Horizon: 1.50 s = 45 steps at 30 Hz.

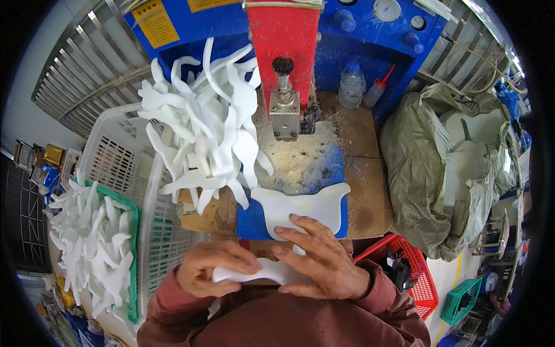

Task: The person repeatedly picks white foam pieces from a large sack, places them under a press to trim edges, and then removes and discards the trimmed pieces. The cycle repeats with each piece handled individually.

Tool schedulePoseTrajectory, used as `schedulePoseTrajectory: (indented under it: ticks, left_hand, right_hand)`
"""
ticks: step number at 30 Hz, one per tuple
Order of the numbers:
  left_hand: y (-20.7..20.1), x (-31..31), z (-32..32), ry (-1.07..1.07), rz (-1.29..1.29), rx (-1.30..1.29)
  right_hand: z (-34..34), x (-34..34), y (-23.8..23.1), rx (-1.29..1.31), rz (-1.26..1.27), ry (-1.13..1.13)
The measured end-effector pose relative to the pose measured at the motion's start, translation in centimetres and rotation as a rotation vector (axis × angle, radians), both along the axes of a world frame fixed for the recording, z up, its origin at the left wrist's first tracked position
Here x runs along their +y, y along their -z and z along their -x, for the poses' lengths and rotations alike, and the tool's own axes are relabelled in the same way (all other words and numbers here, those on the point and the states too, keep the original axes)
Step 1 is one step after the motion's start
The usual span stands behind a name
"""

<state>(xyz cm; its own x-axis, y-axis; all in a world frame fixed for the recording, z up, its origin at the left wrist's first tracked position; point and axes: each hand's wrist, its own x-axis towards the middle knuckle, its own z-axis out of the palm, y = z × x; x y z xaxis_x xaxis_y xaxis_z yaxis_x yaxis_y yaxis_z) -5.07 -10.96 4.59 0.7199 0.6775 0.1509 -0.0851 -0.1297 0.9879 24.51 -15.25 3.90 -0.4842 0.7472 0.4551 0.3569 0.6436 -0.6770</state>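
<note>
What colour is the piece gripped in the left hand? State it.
The piece is white; it shows in the head view.

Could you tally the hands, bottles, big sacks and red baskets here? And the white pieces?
Left hand and right hand: 2
Blue-capped bottle and red-nozzled bottle: 2
Sack: 1
Red basket: 1
White pieces: too heaped to count
Total, without white pieces: 6

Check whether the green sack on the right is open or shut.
Open: the sack gapes at its mouth, and white pieces show inside.
</note>
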Motion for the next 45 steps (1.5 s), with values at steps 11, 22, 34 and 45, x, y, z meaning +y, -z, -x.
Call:
schedulePoseTrajectory:
  ticks: [11, 22, 34, 45]
  left_hand:
    - [5.9, 1.7, -2.3, -0.137, 0.263, -0.247]
    - [7.0, 3.6, -2.6, -0.124, 0.173, 0.068]
    - [11.4, 5.1, -3.9, -0.513, 0.211, 0.392]
    - [13.2, 6.6, -5.3, -0.656, -0.101, 0.603]
  right_hand:
    - [0.1, -3.1, 5.8, 0.126, 0.384, -0.006]
    - [-2.0, -1.1, 5.8, -0.014, 0.426, -0.036]
    - [-3.1, 2.8, 7.5, -0.503, 0.047, 0.125]
    - [-3.2, 6.3, 9.8, -0.485, 0.002, 0.1]
